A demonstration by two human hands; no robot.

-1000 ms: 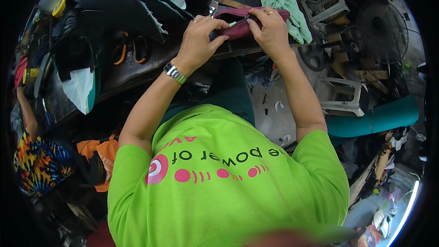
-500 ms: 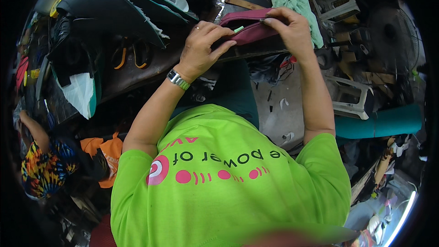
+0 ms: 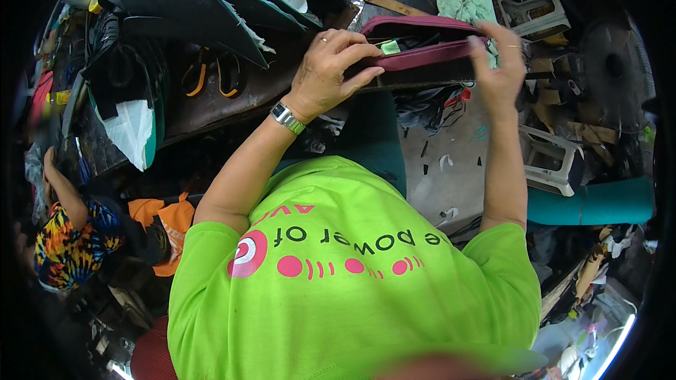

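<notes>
A maroon zipper pouch (image 3: 431, 55) is held at the table's near edge, its long mouth gaping and dark inside. A small pale green tab (image 3: 390, 47) shows at the mouth's left part. My left hand (image 3: 336, 63), with a watch at the wrist, is closed on the pouch's left end, thumb and fingers pinching the edge. My right hand (image 3: 501, 70) is at the pouch's right end, thumb and index finger about the end of the zipper; it is slightly blurred, and the zipper pull itself is hidden.
Dark sheets with frayed edges (image 3: 204, 10) and orange-handled scissors (image 3: 211, 77) lie on the table to the left. Beyond the pouch are a wooden strip (image 3: 394, 4) and a mint cloth (image 3: 465, 1). White plastic stools (image 3: 553, 162) and a teal roll (image 3: 598, 202) stand right. Another person's arm (image 3: 65, 186) shows far left.
My right hand has moved right along the pouch, and the zippered mouth gapes longer and wider. My left hand keeps its hold on the left end.
</notes>
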